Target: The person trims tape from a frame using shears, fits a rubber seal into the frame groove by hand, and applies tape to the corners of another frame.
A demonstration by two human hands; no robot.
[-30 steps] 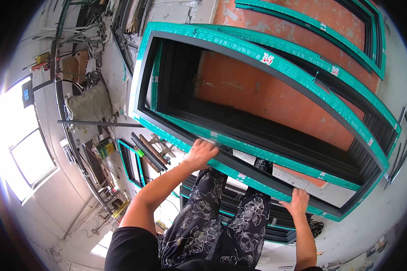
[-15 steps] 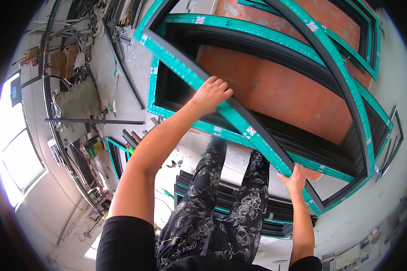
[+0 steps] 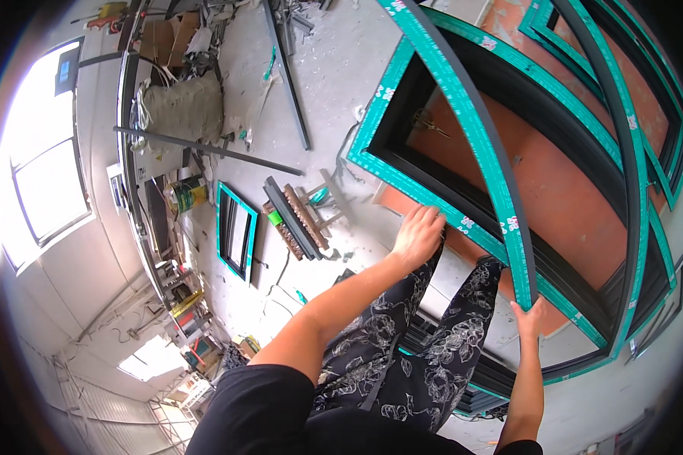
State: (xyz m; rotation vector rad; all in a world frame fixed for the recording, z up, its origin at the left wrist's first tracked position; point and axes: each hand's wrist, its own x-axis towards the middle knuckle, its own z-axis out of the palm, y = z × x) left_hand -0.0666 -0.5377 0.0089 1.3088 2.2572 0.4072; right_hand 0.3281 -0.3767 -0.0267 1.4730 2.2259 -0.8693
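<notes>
A large window frame (image 3: pixel 495 182), black with green protective film, is tilted over a second one lying flat. My right hand (image 3: pixel 529 315) grips the tilted frame near its lower corner, with the thumb and fingers around the bar. The lower window frame (image 3: pixel 406 183) has the same green film and black inner profiles. My left hand (image 3: pixel 420 236) is at its near edge, fingers bent together over the green bar; part of the grip is hidden from view.
Underneath is a reddish-brown board (image 3: pixel 470 140). More green-filmed frames (image 3: pixel 664 98) lie at the far right. On the left floor are a small frame (image 3: pixel 237 231), dark bars on a stool (image 3: pixel 292 220), a long bar (image 3: pixel 288 83) and a grey sack (image 3: pixel 182 106). Stacked profiles lie by my legs.
My left hand has left the tilted frame's bar and moved to the lower frame's near edge. The tilted frame has turned relative to the lower one; my right hand still holds it. The view has shifted.
</notes>
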